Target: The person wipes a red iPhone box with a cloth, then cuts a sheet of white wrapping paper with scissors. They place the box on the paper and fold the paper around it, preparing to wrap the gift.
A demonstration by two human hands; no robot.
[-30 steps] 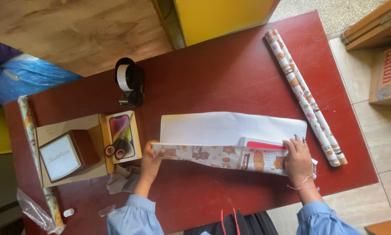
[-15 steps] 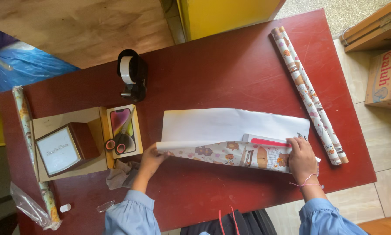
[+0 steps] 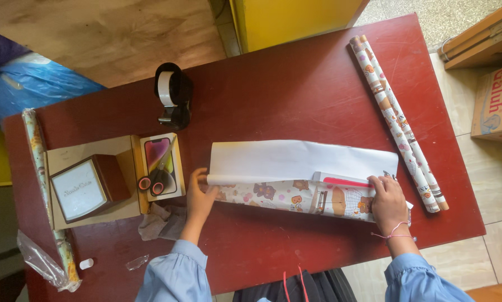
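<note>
A sheet of wrapping paper (image 3: 295,159) lies on the dark red table (image 3: 295,84), white side up, its near edge folded over so the bear pattern (image 3: 273,197) shows. Under the fold at the right is a flat box with a red stripe (image 3: 343,182). My left hand (image 3: 198,196) pinches the folded edge at its left end. My right hand (image 3: 388,204) presses the patterned fold down on the box at the right end.
Two rolls of patterned paper (image 3: 399,126) lie at the right. A black tape dispenser (image 3: 171,95) stands at the back. Scissors (image 3: 153,183) rest on a phone box, beside a brown box (image 3: 89,187). Another roll (image 3: 41,179) lies at the left edge.
My left hand has lifted the left end of the folded edge and pushed it slightly farther over the white side. My right hand stays pressed on the box.
</note>
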